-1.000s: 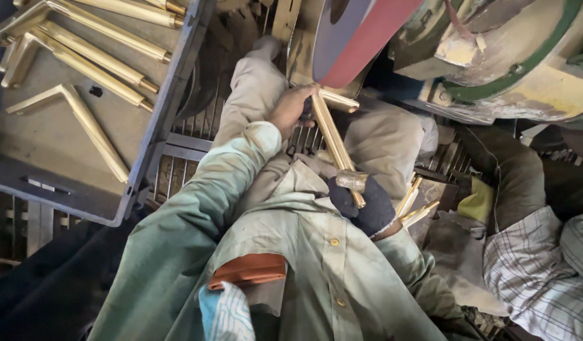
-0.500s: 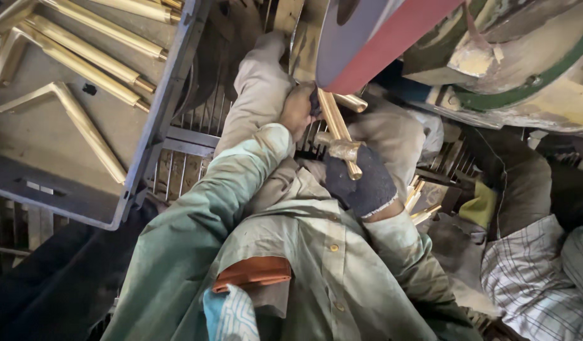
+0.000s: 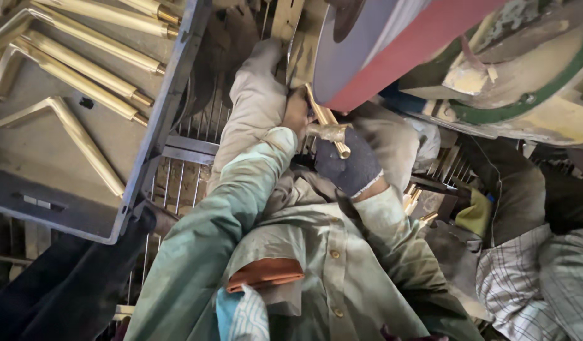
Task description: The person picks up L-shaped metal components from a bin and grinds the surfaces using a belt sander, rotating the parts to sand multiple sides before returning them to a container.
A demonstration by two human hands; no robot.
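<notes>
Brass fitting (image 3: 326, 126) clamped in both hands, left hand (image 3: 296, 113), right hand (image 3: 351, 165); red belt (image 3: 405, 53) at 12 o'clock; slip risks grazed fingers.

The large grey wheel with the red abrasive band (image 3: 392, 57) is crowding the space directly above both hands, leaving only a thin gap where the angled brass bar (image 3: 326, 126) is meeting it. The bare left hand (image 3: 296, 113) and the dark-gloved right hand (image 3: 349, 165) are filling the narrow room between the knees. To the left, the grey plastic crate of brass bars (image 3: 171, 113) is walling off that side, with a strip of open metal grating (image 3: 184, 183) lying between crate and leg. To the right, the green-rimmed cream machine housing (image 3: 531, 95) and a checked-cloth bundle (image 3: 537, 278) are blocking passage.
</notes>
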